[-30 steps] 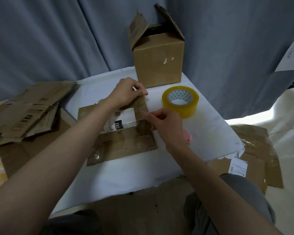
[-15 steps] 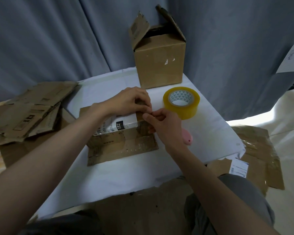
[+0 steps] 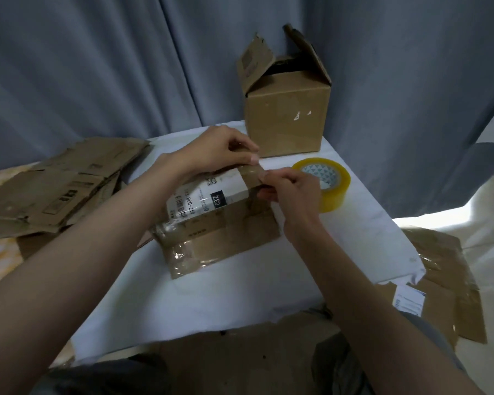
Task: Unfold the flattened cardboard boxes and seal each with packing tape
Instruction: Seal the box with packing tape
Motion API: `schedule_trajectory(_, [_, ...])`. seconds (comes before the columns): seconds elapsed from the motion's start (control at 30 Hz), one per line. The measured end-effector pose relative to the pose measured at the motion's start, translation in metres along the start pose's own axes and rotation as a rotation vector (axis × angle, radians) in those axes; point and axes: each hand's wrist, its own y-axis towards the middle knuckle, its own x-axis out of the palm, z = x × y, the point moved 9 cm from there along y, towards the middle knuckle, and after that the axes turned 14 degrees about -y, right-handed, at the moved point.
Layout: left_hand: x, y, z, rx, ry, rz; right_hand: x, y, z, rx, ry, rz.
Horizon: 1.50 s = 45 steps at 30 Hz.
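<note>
Since 1.0 s ago: flattened box (image 3: 220,223) far edge lifted off table (image 3: 240,295). Left hand (image 3: 217,152) and right hand (image 3: 291,189) both pinch its top flap. Tape roll (image 3: 325,183) just beside right hand.

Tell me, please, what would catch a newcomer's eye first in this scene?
Both hands meet at the middle of the white table: the left hand and the right hand grip the far edge of a flattened cardboard box bearing a white shipping label. Just right of them lies a yellow tape roll, and behind stands an assembled box with its top flaps open.
</note>
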Motion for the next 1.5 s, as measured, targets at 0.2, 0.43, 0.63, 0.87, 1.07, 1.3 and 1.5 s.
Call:
schedule_trajectory(0.2, [-0.023,0.004,-0.034,-0.145,0.075,0.057,0.016,0.058,-0.025,0.017,-0.146,0.017])
schedule_trajectory(0.43, [-0.010,-0.005,-0.072,-0.345,0.028,0.057,0.027,0.086,-0.020,0.048,-0.348,-0.076])
schedule_trajectory(0.63, [-0.033,-0.062,-0.072,-0.375,-0.026,0.403,0.057,0.084,-0.037,-0.229,-0.487,-0.227])
schedule_trajectory(0.87, [-0.009,-0.095,-0.072,-0.307,0.104,0.514,0.078,0.065,-0.026,-0.384,-0.615,-0.202])
schedule_trajectory(1.07, [0.022,-0.104,0.014,-0.020,0.241,0.463,0.032,0.060,-0.031,-0.433,-0.728,-0.138])
schedule_trajectory(1.3, [0.099,-0.140,0.054,-0.240,0.207,-0.106,-0.057,0.057,0.008,-0.278,-1.394,-0.085])
schedule_trajectory(1.5, [0.085,-0.133,0.032,-0.182,0.231,-0.143,-0.062,0.042,0.003,-0.403,-1.463,-0.132])
